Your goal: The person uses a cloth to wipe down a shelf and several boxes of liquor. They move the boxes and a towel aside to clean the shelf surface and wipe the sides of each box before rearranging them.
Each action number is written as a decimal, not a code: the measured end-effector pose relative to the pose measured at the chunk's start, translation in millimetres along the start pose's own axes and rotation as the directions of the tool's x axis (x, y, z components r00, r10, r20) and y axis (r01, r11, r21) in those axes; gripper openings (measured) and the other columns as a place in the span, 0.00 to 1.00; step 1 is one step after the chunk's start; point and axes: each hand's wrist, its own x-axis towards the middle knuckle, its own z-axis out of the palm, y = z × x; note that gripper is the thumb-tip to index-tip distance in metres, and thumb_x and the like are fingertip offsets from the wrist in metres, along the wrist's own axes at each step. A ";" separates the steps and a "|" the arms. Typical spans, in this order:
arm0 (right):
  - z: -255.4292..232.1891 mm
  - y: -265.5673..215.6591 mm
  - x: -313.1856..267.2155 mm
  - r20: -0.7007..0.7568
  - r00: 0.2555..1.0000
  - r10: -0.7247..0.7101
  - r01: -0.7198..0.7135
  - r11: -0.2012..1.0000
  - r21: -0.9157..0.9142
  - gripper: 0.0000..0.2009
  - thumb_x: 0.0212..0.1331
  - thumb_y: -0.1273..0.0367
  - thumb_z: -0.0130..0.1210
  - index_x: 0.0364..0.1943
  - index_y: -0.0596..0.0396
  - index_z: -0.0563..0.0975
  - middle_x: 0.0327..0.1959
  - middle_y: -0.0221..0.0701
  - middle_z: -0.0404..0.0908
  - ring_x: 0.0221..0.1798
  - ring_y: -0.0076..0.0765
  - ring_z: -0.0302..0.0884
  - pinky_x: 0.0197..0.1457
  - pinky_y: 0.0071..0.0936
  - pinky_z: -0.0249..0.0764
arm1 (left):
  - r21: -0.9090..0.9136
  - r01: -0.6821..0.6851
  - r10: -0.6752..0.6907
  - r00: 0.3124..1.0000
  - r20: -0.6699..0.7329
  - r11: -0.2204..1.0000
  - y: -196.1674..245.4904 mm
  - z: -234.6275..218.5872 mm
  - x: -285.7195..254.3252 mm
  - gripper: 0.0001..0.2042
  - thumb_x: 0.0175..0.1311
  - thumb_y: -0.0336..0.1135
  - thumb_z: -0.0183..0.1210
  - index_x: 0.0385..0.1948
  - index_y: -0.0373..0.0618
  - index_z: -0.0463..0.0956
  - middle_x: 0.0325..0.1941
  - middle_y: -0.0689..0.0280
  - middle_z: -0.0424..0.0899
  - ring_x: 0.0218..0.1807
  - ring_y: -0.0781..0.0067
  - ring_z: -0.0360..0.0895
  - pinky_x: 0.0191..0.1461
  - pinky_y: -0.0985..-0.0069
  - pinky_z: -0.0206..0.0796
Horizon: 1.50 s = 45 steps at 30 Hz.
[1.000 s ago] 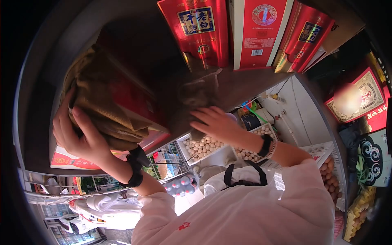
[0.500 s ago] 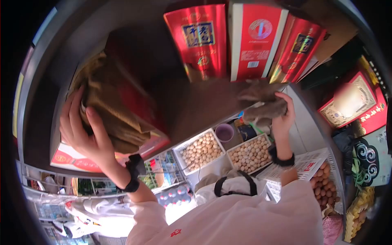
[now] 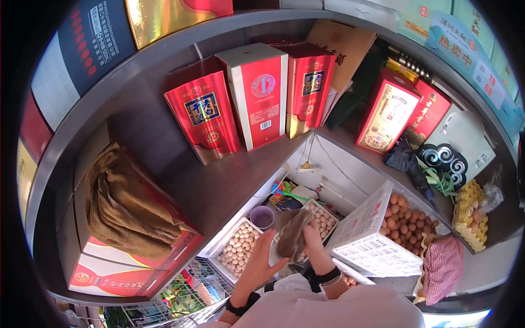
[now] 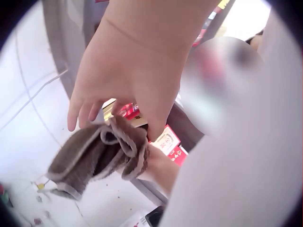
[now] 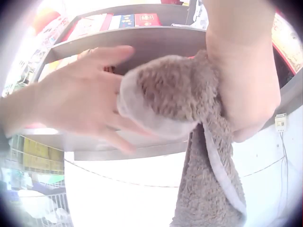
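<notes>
A folded grey-brown cleaning cloth (image 3: 291,232) with a pale edge is held by my right hand (image 3: 313,240), out in front of my body above the egg crates. In the right wrist view the fuzzy cloth (image 5: 208,189) hangs from the curled right hand (image 5: 246,90), its lower part dangling. My left hand (image 3: 256,268) is beside the cloth with fingers spread, gripping nothing. The left wrist view has the left hand's (image 4: 128,71) fingers extended over the bunched cloth (image 4: 90,156). A larger brown towel (image 3: 126,208) lies draped over cartons on the left of the shelf.
Red liquor boxes (image 3: 205,117) stand at the back of the dark shelf (image 3: 229,180). Below its edge are a crate of pale eggs (image 3: 239,249), a purple bucket (image 3: 262,217) and a white basket (image 3: 361,235) with brown eggs (image 3: 404,218). An egg tray (image 3: 470,213) sits at right.
My left hand has left the brown towel and come down in front of me. The right hand has swept the cloth right along the shelf, then brought it off the edge toward my body.
</notes>
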 end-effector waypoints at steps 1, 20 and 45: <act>1.7 8.6 -11.7 0.062 0.997 0.054 -0.057 0.997 0.055 0.14 0.58 0.74 0.47 0.49 0.57 0.69 0.43 0.35 0.76 0.43 0.31 0.77 0.45 0.26 0.75 | -0.004 -0.007 0.007 1.000 0.009 1.000 -7.7 13.1 -6.7 0.34 0.51 0.34 0.63 0.61 0.39 0.57 0.59 0.51 0.65 0.61 0.51 0.63 0.64 0.66 0.57; -19.2 96.1 -82.8 0.369 0.906 0.205 -0.038 0.910 -0.412 0.18 0.60 0.72 0.50 0.54 0.59 0.66 0.48 0.33 0.73 0.51 0.28 0.72 0.54 0.25 0.70 | -0.287 0.314 -0.357 0.928 -0.109 0.905 -31.9 -22.4 -93.3 0.19 0.56 0.24 0.53 0.52 0.41 0.69 0.40 0.56 0.80 0.40 0.71 0.78 0.43 0.76 0.68; -53.6 106.2 -49.1 0.439 0.672 0.596 -0.263 0.747 -0.610 0.31 0.64 0.54 0.45 0.65 0.59 0.56 0.63 0.29 0.61 0.62 0.25 0.58 0.61 0.20 0.57 | -0.682 0.182 -0.401 0.899 -0.176 0.709 27.0 -42.9 -111.9 0.16 0.64 0.26 0.50 0.54 0.40 0.68 0.49 0.63 0.76 0.47 0.75 0.72 0.45 0.80 0.65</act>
